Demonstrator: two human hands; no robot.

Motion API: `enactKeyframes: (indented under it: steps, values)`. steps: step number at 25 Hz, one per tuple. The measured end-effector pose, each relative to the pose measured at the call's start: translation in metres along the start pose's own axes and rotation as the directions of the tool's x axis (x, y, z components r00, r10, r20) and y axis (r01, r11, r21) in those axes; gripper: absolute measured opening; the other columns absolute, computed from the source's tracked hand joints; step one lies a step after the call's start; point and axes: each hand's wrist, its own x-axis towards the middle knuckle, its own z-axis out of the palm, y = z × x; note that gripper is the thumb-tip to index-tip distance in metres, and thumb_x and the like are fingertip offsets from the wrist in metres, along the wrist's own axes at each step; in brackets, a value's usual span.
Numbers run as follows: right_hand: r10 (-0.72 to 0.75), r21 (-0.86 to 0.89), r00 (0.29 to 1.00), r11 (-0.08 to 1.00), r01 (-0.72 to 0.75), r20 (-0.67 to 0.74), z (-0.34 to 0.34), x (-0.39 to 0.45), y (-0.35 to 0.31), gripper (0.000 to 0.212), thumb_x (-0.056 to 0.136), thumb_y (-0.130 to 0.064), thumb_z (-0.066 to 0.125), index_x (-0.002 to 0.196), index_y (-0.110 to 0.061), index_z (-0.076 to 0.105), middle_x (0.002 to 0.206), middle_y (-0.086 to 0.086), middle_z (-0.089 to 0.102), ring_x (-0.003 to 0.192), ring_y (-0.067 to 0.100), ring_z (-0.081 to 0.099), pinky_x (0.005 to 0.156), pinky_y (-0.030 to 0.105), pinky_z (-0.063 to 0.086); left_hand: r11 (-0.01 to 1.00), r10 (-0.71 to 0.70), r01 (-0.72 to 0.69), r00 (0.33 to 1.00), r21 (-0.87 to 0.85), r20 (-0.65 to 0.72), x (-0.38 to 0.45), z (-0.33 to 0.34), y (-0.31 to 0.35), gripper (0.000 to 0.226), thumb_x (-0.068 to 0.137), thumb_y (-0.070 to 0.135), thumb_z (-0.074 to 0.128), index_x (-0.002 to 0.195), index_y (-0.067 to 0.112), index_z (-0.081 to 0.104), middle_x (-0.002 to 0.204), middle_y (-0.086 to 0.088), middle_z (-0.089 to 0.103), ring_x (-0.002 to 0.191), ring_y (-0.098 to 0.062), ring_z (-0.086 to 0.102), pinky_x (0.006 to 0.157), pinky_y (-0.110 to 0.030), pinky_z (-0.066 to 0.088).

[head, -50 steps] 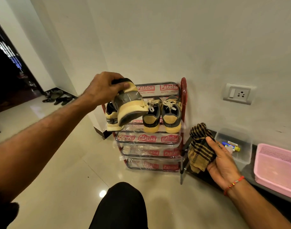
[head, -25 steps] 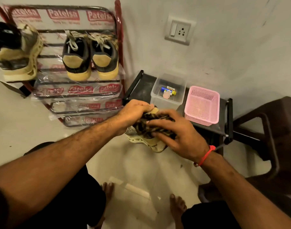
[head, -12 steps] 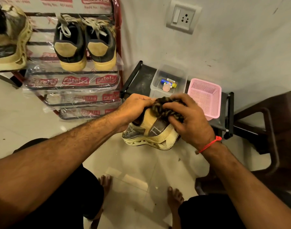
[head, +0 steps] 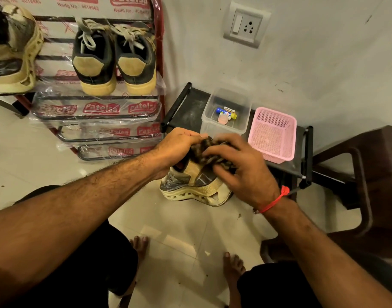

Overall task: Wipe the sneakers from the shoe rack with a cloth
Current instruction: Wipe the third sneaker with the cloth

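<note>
Sneaker [head: 191, 185]: held in mid-scene above the floor, sole toward the viewer, just near of the black shelf.
Left hand [head: 179, 145]: gripped the sneaker at its top edge, fingers curled over it.
Right hand [head: 241, 167]: fingers curled round the cloth [head: 207, 150], pressing it on the sneaker's upper; a red thread [head: 273, 201] circled the wrist.
Rack [head: 97, 107]: far left, red frame, tiers wrapped in printed plastic.
Pair [head: 115, 61]: dark with tan heels, on the rack's upper tier, heels outward.
Other sneaker [head: 12, 52]: far left edge of the same tier, cut off by the frame.
Black shelf [head: 188, 107]: low, against the wall right of the rack, partly hidden behind the hands.
Clear box [head: 227, 112]: on the shelf, small tubes inside.
Pink basket [head: 272, 134]: just right of the box.
Socket [head: 246, 24]: on the wall above the shelf.
Chair [head: 368, 185]: dark, at the right edge.
Bare feet [head: 232, 265]: on the tiles, near.
</note>
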Motion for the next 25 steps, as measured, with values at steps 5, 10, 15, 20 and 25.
enactKeyframes:
  steps: [5,10,15,20,25]
  values:
    - [0.158,-0.019,0.986,0.987,-0.159,-0.06,-0.012,0.012,0.027,0.03,0.083,-0.01,0.064,0.113,-0.011,0.071,0.118,0.01,0.06,0.111,0.028,0.058,0.095,0.048,0.051,1.0,-0.012,0.012,1.0,-0.016,0.025,0.002,-0.002,0.0,0.026,0.101,0.036,0.057,0.093,0.024,0.078,0.083,0.005,0.077,0.076,-0.006,0.07,0.069,-0.024,0.048]
    - [-0.157,0.035,0.955,0.988,0.153,0.25,-0.001,-0.007,-0.004,0.031,0.085,-0.023,0.057,0.111,-0.016,0.071,0.123,0.007,0.058,0.109,0.025,0.056,0.095,0.034,0.048,1.0,-0.022,0.022,1.0,0.012,-0.008,0.005,-0.009,-0.004,0.028,0.101,0.037,0.058,0.092,0.021,0.079,0.085,0.0,0.078,0.08,-0.012,0.072,0.073,-0.027,0.052]
    - [0.071,-0.048,0.995,0.997,-0.068,0.065,-0.025,0.006,0.025,0.029,0.08,-0.027,0.059,0.101,-0.012,0.074,0.111,0.007,0.062,0.102,0.024,0.058,0.087,0.048,0.052,0.999,-0.023,0.023,1.0,-0.03,-0.015,0.005,-0.011,-0.001,0.025,0.1,0.038,0.058,0.096,0.023,0.078,0.088,0.002,0.079,0.083,-0.012,0.074,0.073,-0.028,0.055]
    - [-0.117,0.006,0.973,0.993,0.118,0.199,-0.003,0.0,0.0,0.028,0.081,-0.028,0.059,0.1,-0.013,0.074,0.115,0.008,0.061,0.104,0.026,0.057,0.091,0.037,0.05,0.999,0.022,-0.023,0.999,0.022,0.05,0.002,-0.005,-0.002,0.028,0.103,0.037,0.055,0.102,0.021,0.078,0.09,-0.001,0.078,0.085,-0.016,0.072,0.075,-0.031,0.056]
    - [0.14,-0.124,0.989,0.983,-0.132,0.056,-0.009,-0.002,0.029,0.038,0.083,-0.036,0.052,0.101,-0.011,0.075,0.112,0.009,0.059,0.104,0.026,0.055,0.09,0.044,0.052,0.997,0.026,-0.028,0.999,0.073,0.026,0.001,-0.009,0.002,0.023,0.102,0.038,0.056,0.096,0.029,0.076,0.088,0.009,0.077,0.083,-0.004,0.071,0.072,-0.023,0.051]
